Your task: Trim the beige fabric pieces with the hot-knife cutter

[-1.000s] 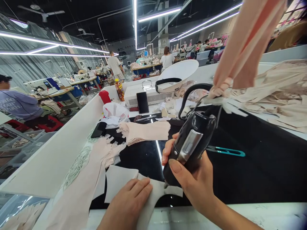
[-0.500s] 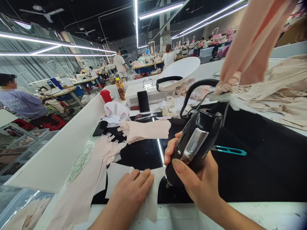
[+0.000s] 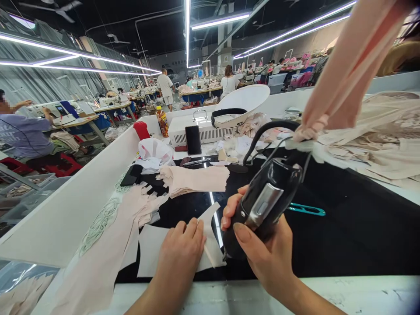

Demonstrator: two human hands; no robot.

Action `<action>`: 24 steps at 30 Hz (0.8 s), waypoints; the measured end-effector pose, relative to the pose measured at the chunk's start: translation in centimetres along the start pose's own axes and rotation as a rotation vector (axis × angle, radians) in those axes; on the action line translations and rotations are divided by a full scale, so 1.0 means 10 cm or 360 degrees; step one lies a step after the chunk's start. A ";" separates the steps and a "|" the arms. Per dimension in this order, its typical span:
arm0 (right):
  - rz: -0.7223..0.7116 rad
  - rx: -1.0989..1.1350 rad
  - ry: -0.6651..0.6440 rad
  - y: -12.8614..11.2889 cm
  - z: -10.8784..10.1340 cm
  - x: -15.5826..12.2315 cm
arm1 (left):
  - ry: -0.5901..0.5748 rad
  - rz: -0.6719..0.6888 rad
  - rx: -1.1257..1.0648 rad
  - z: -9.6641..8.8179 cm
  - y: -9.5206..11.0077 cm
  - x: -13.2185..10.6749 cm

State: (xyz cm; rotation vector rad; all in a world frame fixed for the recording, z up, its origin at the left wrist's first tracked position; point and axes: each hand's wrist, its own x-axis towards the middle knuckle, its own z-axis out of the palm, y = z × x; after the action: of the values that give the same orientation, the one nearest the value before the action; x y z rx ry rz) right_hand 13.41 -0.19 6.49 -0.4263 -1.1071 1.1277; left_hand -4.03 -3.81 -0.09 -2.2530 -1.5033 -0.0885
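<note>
My right hand (image 3: 262,253) is wrapped round a black corded power tool (image 3: 262,205) with a silver lever, its thumb on the near side. The narrow tip points down at the right edge of a pale fabric piece (image 3: 211,256); I cannot tell whether they touch. On this fabric lies my left hand (image 3: 182,245), palm down with fingers stretched forward. Another pale flat piece (image 3: 151,249) shows left of that hand. A pink cloth strip (image 3: 341,83) is knotted near the tool's cord end and runs up out of view.
Stacked beige fabric pieces (image 3: 200,178) lie ahead on the black work surface (image 3: 354,227). Teal thread snips (image 3: 306,209) are at right. Farther back stand a phone (image 3: 193,140), a white vented box (image 3: 179,131) and a bottle (image 3: 162,121). A white side wall (image 3: 72,205) borders the left.
The fabric under my left hand has shifted and now lies with a pointed corner forward. The tool tip has moved slightly left and down. The head view has turned slightly.
</note>
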 end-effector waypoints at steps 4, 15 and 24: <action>-0.0001 -0.0052 -0.0004 0.02 -0.04 -0.02 | 0.0036 -0.0023 0.0011 -0.02 0.00 -0.02; -0.0034 -0.0002 -0.0065 0.01 -0.04 -0.10 | 0.0051 -0.0194 0.0165 -0.06 0.07 -0.11; -0.0054 -0.0091 -0.0025 -0.01 -0.04 -0.09 | 0.0423 0.0395 -0.0493 -0.26 0.07 -0.12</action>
State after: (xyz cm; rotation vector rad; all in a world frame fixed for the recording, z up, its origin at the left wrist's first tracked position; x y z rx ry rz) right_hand 13.80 -0.93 5.91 -0.4423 -1.1587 1.0735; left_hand -3.42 -6.05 1.67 -2.5282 -1.1255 -0.5564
